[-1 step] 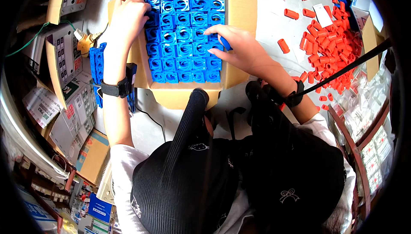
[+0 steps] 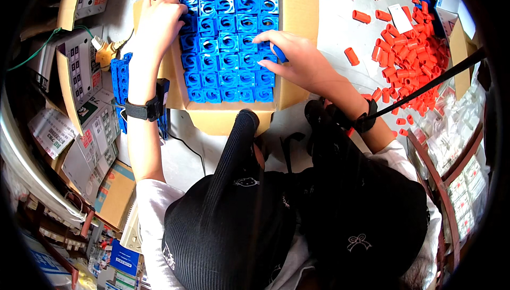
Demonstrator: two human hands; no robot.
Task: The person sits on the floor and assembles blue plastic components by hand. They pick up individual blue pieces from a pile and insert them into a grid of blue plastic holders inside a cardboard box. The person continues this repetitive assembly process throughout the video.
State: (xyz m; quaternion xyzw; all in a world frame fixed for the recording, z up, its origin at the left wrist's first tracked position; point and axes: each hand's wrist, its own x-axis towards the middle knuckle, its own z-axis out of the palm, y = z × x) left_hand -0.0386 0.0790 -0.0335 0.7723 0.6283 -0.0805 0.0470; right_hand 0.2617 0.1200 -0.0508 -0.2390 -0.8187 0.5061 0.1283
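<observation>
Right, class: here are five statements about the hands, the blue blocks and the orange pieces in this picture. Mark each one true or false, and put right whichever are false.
1. The blue blocks sit in rows inside a cardboard box. True.
2. The right hand rests on the orange pieces. False: it lies on the blue blocks, fingertips pressing down.
3. The left hand is at the box's upper left corner. True.
4. The orange pieces are stacked inside the box. False: they lie loose on the table, to the right of the box.
5. Both wrists are bare. False: each wears a dark strap.
</observation>
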